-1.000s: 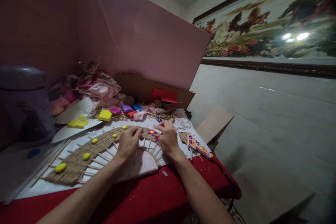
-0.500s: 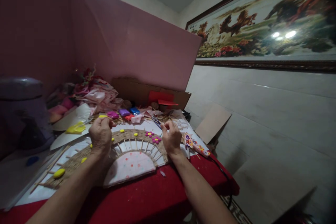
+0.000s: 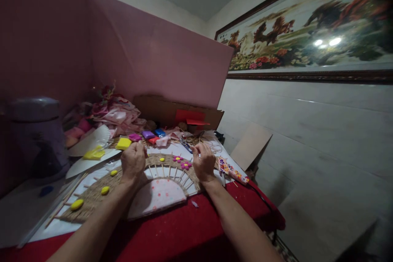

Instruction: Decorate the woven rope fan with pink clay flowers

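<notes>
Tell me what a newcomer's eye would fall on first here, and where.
Probably the framed horse picture, on the pale wall at upper right, with bright reflections on it. Next, the curved woven band on the red-draped table, dotted with yellow discs and two magenta flowers. The left hand and right hand appear in front of it.

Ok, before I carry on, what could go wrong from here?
The left hand is over the woven fan, so a low sweep might brush or dent the yellow discs.

The flower-patterned corded tool lies beside the right hand, near the edge of the red-covered table; an outward nudge could perhaps knock it off.
</notes>
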{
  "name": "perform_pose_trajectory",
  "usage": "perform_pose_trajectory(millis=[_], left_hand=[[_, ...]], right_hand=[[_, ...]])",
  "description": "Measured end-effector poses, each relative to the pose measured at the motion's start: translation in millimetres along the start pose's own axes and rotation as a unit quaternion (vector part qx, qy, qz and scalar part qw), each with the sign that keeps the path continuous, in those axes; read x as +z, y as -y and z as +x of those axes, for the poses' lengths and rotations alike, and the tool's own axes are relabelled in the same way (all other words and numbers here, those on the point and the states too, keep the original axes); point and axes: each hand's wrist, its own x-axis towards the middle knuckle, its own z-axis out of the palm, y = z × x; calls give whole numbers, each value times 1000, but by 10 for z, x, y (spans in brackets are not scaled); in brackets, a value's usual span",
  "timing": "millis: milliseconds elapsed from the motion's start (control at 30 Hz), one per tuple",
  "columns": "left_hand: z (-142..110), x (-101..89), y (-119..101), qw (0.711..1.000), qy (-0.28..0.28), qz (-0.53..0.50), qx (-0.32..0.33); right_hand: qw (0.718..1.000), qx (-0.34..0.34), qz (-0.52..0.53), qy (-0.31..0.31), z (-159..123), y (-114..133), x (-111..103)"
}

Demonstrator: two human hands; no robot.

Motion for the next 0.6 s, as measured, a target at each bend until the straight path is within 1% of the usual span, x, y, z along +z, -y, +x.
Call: perform_pose_trajectory(millis=[133,233,333,467,600], left_hand=[[-32,37,4,1000,17,9,14],[-36,52,27,1000,17,10,21],[-38,60,41,1000,20,10,18],[-50,75,49,1000,23,13,14],[-61,77,25,1000,15,20,9]], right_hand=[[1000,6,2,-13,5,-19,4],[999,22,5,-36,11,-40,17],[994,73,14,-74,23,-69,26],[980,147,58,-124,56,-105,-2],[957,187,110,-192,109,-117,-94]])
